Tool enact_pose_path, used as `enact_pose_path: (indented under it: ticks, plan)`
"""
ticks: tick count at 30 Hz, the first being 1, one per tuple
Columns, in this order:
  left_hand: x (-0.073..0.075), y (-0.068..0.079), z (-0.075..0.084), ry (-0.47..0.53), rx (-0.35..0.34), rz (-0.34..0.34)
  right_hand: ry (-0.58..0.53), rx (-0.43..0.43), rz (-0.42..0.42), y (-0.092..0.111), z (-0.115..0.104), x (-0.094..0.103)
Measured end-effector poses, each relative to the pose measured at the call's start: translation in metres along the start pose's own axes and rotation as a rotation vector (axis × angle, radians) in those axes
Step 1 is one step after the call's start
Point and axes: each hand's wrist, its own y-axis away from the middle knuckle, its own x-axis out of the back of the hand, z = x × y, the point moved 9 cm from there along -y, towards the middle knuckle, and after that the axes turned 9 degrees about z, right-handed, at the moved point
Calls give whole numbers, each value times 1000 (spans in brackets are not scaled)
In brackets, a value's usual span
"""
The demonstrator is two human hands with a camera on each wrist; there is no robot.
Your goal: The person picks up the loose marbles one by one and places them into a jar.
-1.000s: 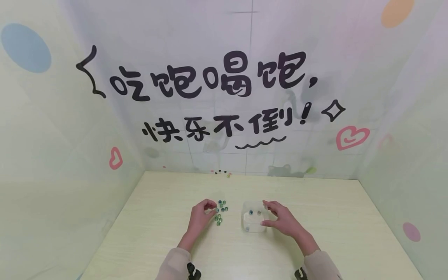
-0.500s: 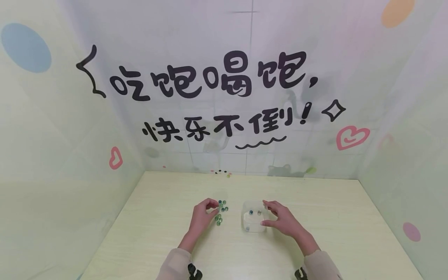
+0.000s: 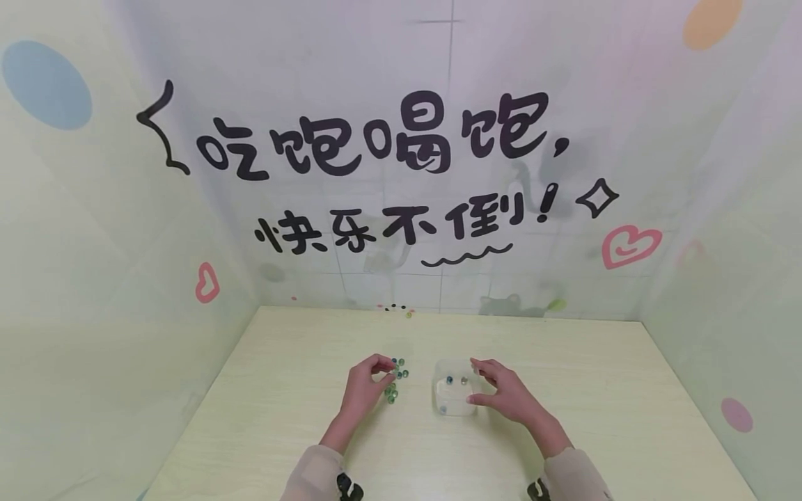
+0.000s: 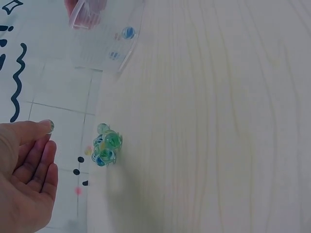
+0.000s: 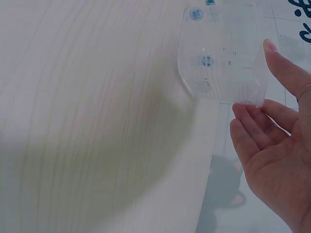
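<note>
My left hand [image 3: 362, 388] pinches a glass marble [image 4: 51, 126] between thumb and forefinger, and its other fingers curl loosely below. Just right of that hand in the head view, green and blue marbles [image 3: 392, 394] lie in a loose cluster on the table, partly covered by the fingertips. A clear plastic container [image 3: 454, 402] stands to the right of them with a few marbles inside, one of them a blue marble [image 5: 207, 60]. My right hand [image 3: 509, 396] grips the container's right side, thumb at the near part and fingers at the far part.
The pale wooden table [image 3: 301, 341] ends at a printed backdrop [image 3: 351, 209] with large black lettering. Cloth side walls [image 3: 94, 278] close off the left and right. Small dots and shapes on the backdrop's lower part are printed.
My left hand has shifted slightly right, over the marble cluster, still pinching a marble. My right hand and the container have stayed in place.
</note>
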Motion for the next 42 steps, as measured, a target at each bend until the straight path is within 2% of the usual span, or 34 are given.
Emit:
enact_pose_path:
  ticks: [32,42]
  plan:
    - [-8,7,25,45,-51,-31,-3,2,-2,2,-3,1]
    - [-11,10,29,25,-55,-43,-4,8,3,1,-3,0]
